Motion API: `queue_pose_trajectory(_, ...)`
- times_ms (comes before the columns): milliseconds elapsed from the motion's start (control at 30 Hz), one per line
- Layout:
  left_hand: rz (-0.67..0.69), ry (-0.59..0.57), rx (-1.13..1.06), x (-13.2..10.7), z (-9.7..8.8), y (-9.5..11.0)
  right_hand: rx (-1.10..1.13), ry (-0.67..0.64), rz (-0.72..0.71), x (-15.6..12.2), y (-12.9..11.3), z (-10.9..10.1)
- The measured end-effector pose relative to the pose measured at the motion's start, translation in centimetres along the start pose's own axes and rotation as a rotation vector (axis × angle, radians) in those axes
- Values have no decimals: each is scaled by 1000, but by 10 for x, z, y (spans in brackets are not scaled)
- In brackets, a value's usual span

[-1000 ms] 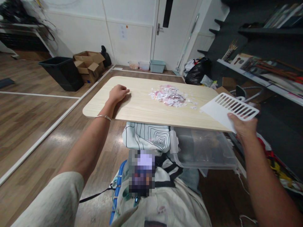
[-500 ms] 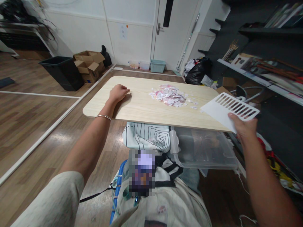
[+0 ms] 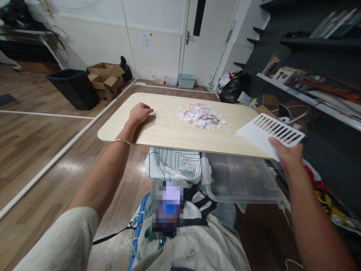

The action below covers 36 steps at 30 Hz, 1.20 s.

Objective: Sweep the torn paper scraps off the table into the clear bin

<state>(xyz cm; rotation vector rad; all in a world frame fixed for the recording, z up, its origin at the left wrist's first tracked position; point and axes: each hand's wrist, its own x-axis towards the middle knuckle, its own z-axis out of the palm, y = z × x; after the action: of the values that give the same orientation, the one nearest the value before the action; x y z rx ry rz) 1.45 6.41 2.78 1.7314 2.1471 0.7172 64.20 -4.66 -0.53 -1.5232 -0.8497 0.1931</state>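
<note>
My right hand (image 3: 290, 152) grips a white plastic scraper (image 3: 258, 133), a flat sheet with a row of slots near its back edge. The scraper's front edge is over the right end of a pale wooden tabletop (image 3: 166, 137). To its left lies a loose heap of small paper scraps (image 3: 201, 116), white and pinkish, with a few pieces strewn towards the scraper. My left hand (image 3: 140, 113) rests on the left part of the tabletop, fingers curled in and nothing visible in them; its underside is hidden. It is apart from the heap.
Below the table's near edge are a clear plastic box (image 3: 242, 180) and a patterned cloth (image 3: 172, 163). A black bin (image 3: 75, 88) and cardboard boxes (image 3: 105, 81) stand at left. Shelving (image 3: 310, 92) runs along the right; a black bag (image 3: 235, 88) lies behind the table.
The view has shifted very slightly. Both hands keep almost the same pose, the scraper stays in my right hand, and the heap of scraps looks unchanged.
</note>
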Motion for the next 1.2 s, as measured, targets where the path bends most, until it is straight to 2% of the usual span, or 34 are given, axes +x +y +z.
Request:
queue_pose_trajectory(133,-8,3,-12,2,1,-1,36,-31,12,-3,-3,-4)
queue_pose_trajectory(467,22,4,6,3,2,-3,55,-208,111,-8,-9,-15)
queue_pose_trajectory(667,47,-2,31,2,1,-3,32,-294,110,-12,-14,-18)
queue_pose_trajectory(900,42,-4,48,1,1,-2,39,-368,75,-29,-27,-21)
queue_pose_trajectory(1100,32,4,30,1,2,-2,67,-473,169,-35,-38,-27)
queue_pose_trajectory(1200,39,7,25,1,2,-2,163,-423,230,-31,-37,-24)
